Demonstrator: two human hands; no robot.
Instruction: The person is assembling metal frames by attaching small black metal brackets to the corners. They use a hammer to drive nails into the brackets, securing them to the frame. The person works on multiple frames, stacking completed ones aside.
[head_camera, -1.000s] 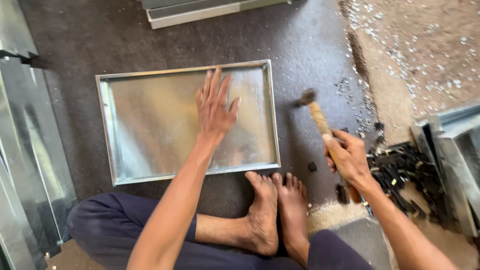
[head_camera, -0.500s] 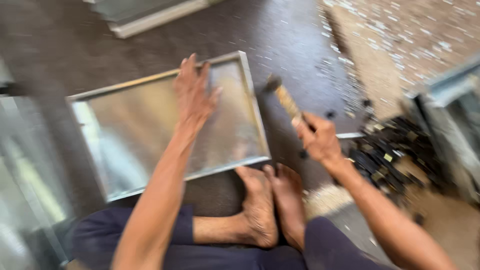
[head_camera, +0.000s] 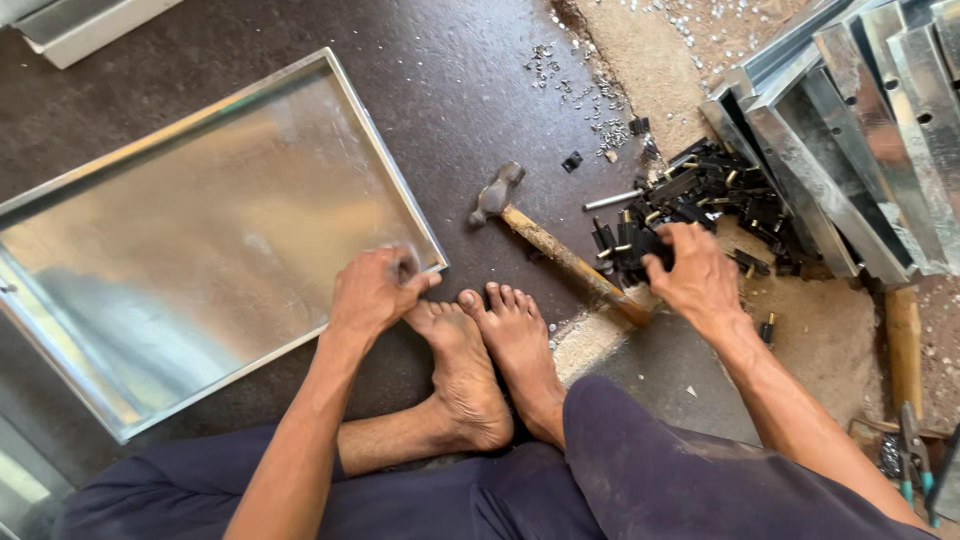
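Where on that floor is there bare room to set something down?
Bare dark floor lies between the metal tray and the hammer. It is crowded on the right: black parts under the right hand, folded sheet-metal pieces.

I count one metal tray, one hammer, two hands, two bare feet, and a heap of small black parts, too many to count.

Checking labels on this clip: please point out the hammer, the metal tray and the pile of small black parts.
hammer (head_camera: 556, 250), head view, on the wooden handle.
metal tray (head_camera: 385, 170), head view, on its right rim.
pile of small black parts (head_camera: 730, 195), head view, on the middle of the heap.
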